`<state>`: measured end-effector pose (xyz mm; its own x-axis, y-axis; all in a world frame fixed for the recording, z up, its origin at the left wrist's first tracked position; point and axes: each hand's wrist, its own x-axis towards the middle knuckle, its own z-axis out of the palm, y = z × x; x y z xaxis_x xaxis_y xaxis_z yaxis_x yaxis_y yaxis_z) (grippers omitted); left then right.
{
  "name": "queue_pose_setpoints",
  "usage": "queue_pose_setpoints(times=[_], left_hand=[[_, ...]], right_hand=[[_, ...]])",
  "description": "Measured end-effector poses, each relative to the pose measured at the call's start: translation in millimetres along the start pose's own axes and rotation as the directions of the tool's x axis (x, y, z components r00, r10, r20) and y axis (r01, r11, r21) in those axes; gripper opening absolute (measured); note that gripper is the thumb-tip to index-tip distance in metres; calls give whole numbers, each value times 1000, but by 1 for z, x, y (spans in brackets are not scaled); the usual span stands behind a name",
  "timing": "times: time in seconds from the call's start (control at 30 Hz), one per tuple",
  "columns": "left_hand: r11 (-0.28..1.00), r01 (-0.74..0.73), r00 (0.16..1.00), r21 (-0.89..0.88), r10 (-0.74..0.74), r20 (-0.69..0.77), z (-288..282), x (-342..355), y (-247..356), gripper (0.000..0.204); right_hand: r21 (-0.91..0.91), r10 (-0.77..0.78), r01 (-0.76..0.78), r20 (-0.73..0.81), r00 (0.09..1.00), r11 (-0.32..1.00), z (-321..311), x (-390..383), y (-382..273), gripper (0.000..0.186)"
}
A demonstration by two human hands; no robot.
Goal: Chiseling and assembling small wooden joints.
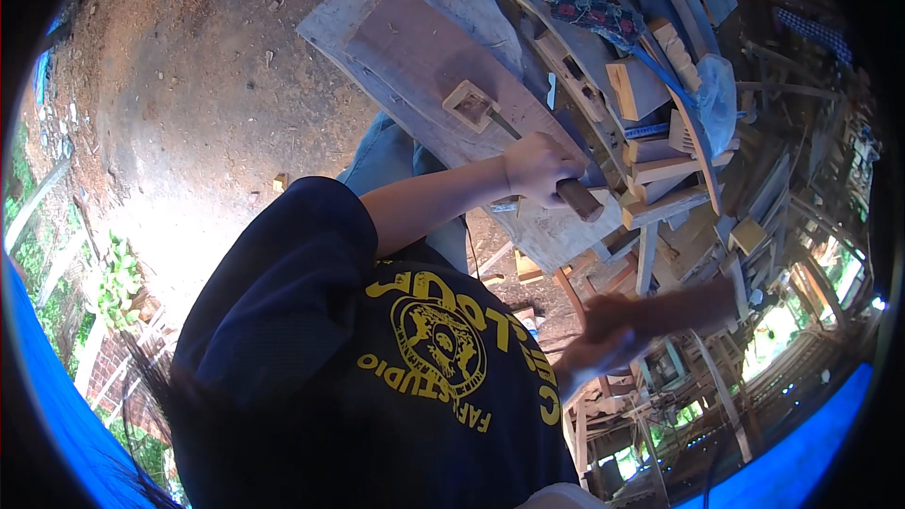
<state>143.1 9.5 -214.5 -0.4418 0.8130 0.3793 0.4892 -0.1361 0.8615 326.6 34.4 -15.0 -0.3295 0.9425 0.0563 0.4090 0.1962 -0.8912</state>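
My left hand [539, 168] is closed around a chisel, whose wooden handle [581, 202] sticks out past the fist. The thin metal blade reaches up and left to a small square wooden piece [454, 111] with a recessed middle, and its tip seems to meet the near side of that piece. Beneath lies a broad brown board [405, 38] on a pale, worn bench top [325, 24]. At lower right, my right hand [596, 358] grips a dark wooden mallet [669, 313]. Both are smeared by motion, and the mallet is apart from the chisel handle.
Wood blocks [665, 193] and offcuts crowd the bench's right side, beside a curved wooden strip [699, 146], a clear plastic bag [716, 99] and a ragged cloth [596, 14]. More timber is piled at far right. Bare ground [207, 66] stretches left.
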Motion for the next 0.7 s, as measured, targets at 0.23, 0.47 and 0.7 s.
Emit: queue_pose_setpoints(times=[0.23,0.47,0.7], left_hand=[[1000,-8,1000,-7,8,-1,9,4,1,24],[999,13,1000,33,-13,-25,-6,0,-5,24],[1000,-24,1000,14,24,-16,-15,6,2,24]], right_hand=[[-503,332,-256,66,941,826,-6,-29,68,47],[-117,6,-32,-217,976,993,-34,25,-3,56],[149,156,-112,-328,932,983,-8,4,-1,50]])
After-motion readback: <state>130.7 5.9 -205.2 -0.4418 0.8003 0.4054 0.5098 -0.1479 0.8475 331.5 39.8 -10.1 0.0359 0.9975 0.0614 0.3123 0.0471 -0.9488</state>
